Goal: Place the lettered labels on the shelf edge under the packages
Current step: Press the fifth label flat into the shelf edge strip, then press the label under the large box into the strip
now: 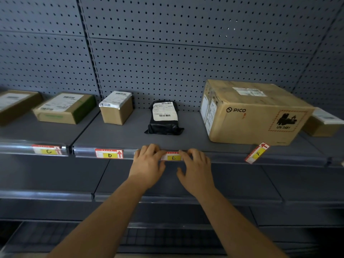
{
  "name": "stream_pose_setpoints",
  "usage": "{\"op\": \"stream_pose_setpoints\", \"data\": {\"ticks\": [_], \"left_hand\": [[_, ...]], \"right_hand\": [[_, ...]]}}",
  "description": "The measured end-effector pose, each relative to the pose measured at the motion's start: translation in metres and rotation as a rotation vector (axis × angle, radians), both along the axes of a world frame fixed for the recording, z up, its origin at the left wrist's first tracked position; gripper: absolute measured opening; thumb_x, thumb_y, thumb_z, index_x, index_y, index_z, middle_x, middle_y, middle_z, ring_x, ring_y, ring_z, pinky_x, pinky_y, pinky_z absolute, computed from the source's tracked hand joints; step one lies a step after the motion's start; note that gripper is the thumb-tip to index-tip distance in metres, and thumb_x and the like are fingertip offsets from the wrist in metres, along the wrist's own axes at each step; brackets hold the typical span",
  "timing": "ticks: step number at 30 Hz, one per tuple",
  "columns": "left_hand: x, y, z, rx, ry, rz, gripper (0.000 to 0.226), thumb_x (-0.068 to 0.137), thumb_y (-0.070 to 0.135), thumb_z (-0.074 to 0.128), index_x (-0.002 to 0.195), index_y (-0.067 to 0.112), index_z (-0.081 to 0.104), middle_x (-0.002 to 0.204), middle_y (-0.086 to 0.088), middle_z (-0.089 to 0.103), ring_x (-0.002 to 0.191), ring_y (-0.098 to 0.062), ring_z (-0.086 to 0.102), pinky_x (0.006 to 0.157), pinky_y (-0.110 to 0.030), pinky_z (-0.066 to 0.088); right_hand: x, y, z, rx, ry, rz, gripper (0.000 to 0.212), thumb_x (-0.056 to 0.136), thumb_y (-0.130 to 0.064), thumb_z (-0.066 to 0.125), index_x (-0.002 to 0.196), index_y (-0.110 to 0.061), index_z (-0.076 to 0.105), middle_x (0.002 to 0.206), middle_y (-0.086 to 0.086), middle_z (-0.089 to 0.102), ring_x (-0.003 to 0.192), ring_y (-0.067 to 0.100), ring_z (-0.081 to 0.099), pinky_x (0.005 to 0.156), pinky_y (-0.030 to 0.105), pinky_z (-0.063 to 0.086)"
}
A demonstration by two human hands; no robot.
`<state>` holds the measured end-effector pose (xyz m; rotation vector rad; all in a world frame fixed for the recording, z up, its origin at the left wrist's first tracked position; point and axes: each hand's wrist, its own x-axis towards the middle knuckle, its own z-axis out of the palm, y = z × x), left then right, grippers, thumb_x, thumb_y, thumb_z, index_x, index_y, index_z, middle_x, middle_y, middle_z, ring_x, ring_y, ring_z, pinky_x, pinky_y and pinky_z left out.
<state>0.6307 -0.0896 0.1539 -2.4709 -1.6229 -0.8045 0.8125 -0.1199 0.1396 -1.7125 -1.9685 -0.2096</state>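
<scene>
Labels C (48, 151), D (109, 155) and E (173, 157) are sitting along the shelf edge (128, 152), left to right; label F (257, 152) is lying tilted on the front edge, before the PICO box (253, 112).

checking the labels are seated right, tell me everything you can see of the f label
The F label is a small white card with a red border, a yellow patch bearing a handwritten black F, and a red arrow at one end. It looks like paper or thin card. It is not seated in the shelf edge: it lies tilted, arrow end up and to the right, across the front of the shelf just below the PICO box. Neither hand touches it.
</scene>
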Motion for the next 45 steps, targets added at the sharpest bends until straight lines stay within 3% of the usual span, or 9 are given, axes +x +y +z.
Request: {"op": "stream_pose_setpoints", "data": {"ticks": [7, 13, 19, 25, 29, 34, 45], "left_hand": [[0.003, -0.006, 0.001, -0.013, 0.023, 0.037, 0.037, 0.084, 0.03, 0.059, 0.12, 0.024, 0.058, 0.114, 0.001, 0.051, 0.105, -0.022, 0.047, 0.093, -0.041, 0.036], [0.004, -0.016, 0.012, -0.112, 0.099, 0.046, 0.046, 0.089, 0.039, 0.05, 0.133, 0.028, 0.046, 0.13, 0.003, 0.043, 0.119, -0.021, 0.037, 0.102, -0.041, 0.028], [-0.004, -0.047, 0.022, -0.153, -0.031, -0.069, 0.045, 0.09, 0.039, 0.053, 0.132, 0.025, 0.048, 0.135, 0.004, 0.047, 0.127, -0.018, 0.038, 0.107, -0.042, 0.028], [0.005, -0.094, 0.017, -0.115, -0.12, -0.159, 0.042, 0.09, 0.039, 0.055, 0.128, 0.024, 0.053, 0.13, 0.004, 0.052, 0.121, -0.019, 0.045, 0.1, -0.038, 0.036], [0.025, -0.128, -0.004, -0.134, -0.128, -0.211, 0.047, 0.088, 0.048, 0.047, 0.127, 0.023, 0.054, 0.129, 0.002, 0.053, 0.12, -0.02, 0.047, 0.099, -0.041, 0.038], [0.059, -0.15, -0.014, -0.145, -0.136, -0.267, 0.039, 0.089, 0.038, 0.057, 0.125, 0.022, 0.056, 0.126, 0.003, 0.054, 0.117, -0.019, 0.048, 0.096, -0.04, 0.039], [0.161, -0.112, 0.0, -0.157, -0.142, -0.226, 0.039, 0.089, 0.041, 0.053, 0.124, 0.023, 0.057, 0.127, 0.004, 0.054, 0.119, -0.018, 0.046, 0.099, -0.04, 0.038]], "right_hand": [[0.003, 0.0, 0.003, -0.018, 0.025, 0.017, 0.05, 0.079, -0.04, 0.065, 0.125, -0.023, 0.056, 0.112, 0.001, 0.049, 0.106, 0.022, 0.048, 0.094, 0.041, 0.038], [0.007, -0.006, 0.013, -0.117, 0.021, 0.074, 0.056, 0.08, -0.042, 0.064, 0.132, -0.023, 0.052, 0.116, 0.002, 0.047, 0.111, 0.024, 0.045, 0.096, 0.041, 0.036], [0.029, -0.039, 0.034, -0.143, 0.101, 0.11, 0.052, 0.088, -0.045, 0.057, 0.136, -0.026, 0.047, 0.121, 0.0, 0.051, 0.114, 0.02, 0.047, 0.096, 0.041, 0.041], [0.054, -0.103, 0.031, -0.198, 0.131, 0.101, 0.052, 0.089, -0.053, 0.053, 0.134, -0.027, 0.051, 0.127, -0.004, 0.05, 0.118, 0.017, 0.046, 0.097, 0.041, 0.043], [0.075, -0.151, 0.014, -0.202, 0.136, 0.082, 0.051, 0.089, -0.054, 0.053, 0.131, -0.026, 0.054, 0.123, -0.004, 0.05, 0.114, 0.016, 0.046, 0.094, 0.041, 0.046], [0.108, -0.179, 0.011, -0.19, 0.166, 0.032, 0.05, 0.09, -0.053, 0.053, 0.131, -0.026, 0.054, 0.121, -0.005, 0.049, 0.115, 0.015, 0.044, 0.095, 0.039, 0.045], [0.208, -0.133, 0.021, -0.147, 0.154, 0.038, 0.051, 0.089, -0.051, 0.055, 0.132, -0.024, 0.053, 0.124, -0.005, 0.048, 0.116, 0.015, 0.044, 0.094, 0.039, 0.045]]}}
